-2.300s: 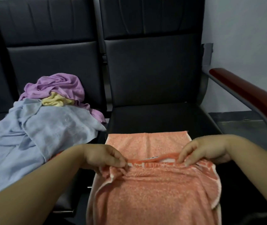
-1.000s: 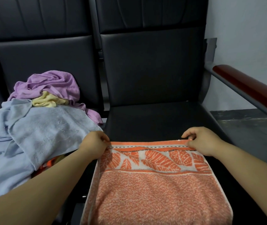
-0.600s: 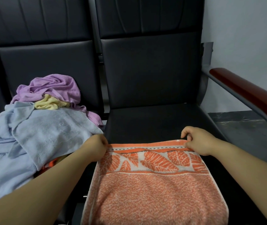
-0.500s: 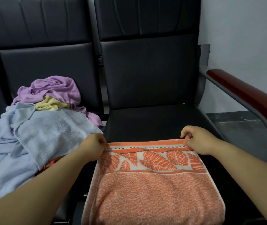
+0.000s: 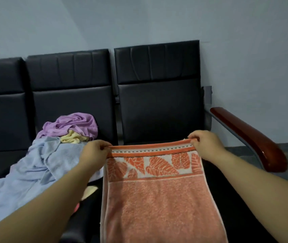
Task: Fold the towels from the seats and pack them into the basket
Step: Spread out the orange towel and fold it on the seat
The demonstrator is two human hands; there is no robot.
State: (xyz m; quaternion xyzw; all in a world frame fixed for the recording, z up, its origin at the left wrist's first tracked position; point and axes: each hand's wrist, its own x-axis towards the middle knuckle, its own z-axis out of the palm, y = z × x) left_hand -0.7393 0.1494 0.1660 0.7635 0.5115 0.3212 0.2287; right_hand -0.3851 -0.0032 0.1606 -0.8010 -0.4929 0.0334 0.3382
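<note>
Head view, looking down over both forearms. Row of black padded seats (image 5: 157, 109) pushed up against a plain grey wall (image 5: 139, 20). Glossy reddish-brown wooden armrest (image 5: 248, 137) on a metal frame at the right end. Only stuff in the way: the forearms themselves, the left one crossing the near edge of the laundry pile and hiding a chunk of it.

Loose heap of unfolded laundry on the middle seat. Purple towel (image 5: 76, 123) bunched at the back against the backrest. Small yellow towel (image 5: 71, 138) tucked just below it. Big light blue towel (image 5: 34, 169) sprawled across the front and spilling off to the left. Also a bit of pale yellow and pink cloth peeking out under the left forearm, too hidden to say what.

Orange towel (image 5: 157, 199) in front of the right-hand seat, leaf-pattern border and a stitched stripe along the top, plain terry below, running down toward the camera and out of frame. Top edge pulled straight between the two hands. Can't tell whether the lower part rests on the cushion.

Left hand (image 5: 94, 154) curled, thumb and fingers pinching the top left corner. Right hand (image 5: 204, 144) doing the same at the top right corner, knuckles up.
</note>
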